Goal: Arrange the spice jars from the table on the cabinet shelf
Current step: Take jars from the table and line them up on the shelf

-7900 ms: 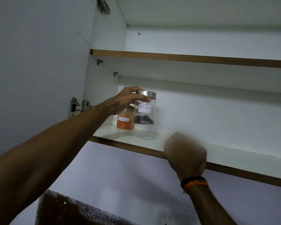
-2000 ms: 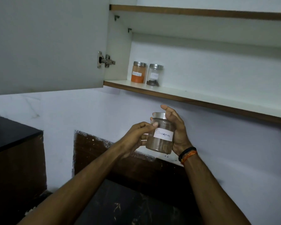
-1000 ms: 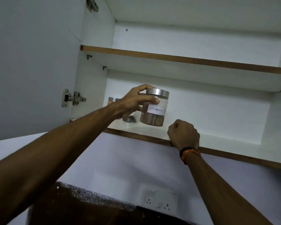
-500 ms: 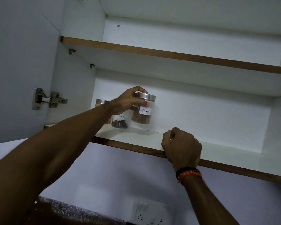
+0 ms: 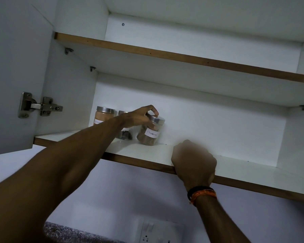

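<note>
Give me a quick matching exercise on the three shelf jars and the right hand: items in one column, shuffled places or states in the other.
1. cinnamon jar
2. orange powder jar
3. middle jar
4. right hand

A. farthest left on the shelf
B. closed on the shelf's front edge
C. tilted, gripped by the left hand
D. mostly hidden behind the forearm

Pairs: 1-C, 2-A, 3-D, 4-B

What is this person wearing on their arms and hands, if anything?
Both forearms are bare, with no sleeves in view and no gloves. The right wrist carries two bands side by side: a black band and an orange thread. The left hand shows no ring or band that I can see.
</note>
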### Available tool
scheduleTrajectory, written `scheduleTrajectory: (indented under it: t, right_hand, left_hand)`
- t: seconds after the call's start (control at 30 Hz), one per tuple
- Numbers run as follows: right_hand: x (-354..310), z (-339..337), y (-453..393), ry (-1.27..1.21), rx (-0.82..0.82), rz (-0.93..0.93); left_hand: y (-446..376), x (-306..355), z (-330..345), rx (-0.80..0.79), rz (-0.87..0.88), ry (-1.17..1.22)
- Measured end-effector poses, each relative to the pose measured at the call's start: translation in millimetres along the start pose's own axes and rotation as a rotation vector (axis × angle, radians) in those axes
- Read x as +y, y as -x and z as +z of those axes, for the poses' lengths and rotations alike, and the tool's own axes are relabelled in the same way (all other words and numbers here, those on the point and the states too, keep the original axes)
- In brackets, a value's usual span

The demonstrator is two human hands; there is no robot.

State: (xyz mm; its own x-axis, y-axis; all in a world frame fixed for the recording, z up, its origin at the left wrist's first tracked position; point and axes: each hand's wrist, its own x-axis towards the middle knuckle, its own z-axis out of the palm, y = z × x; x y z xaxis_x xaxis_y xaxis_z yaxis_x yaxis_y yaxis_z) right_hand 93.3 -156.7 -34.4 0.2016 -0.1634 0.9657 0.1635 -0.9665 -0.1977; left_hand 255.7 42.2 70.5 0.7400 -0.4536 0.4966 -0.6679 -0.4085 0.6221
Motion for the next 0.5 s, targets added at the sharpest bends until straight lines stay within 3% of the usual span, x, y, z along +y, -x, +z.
scheduleTrajectory:
  t: [0.33,0.5]
  right_hand:
    - [2.3,2.7,0.8,-0.011,0.015,-0.007]
    - [2.5,2.9,0.2,-0.015,0.017,-0.006]
  left_hand:
    - [-4.0,8.5,-12.5,0.016,0.077,-0.548]
    - [-2.4,14.0,-8.9,0.018,0.075,-0.679]
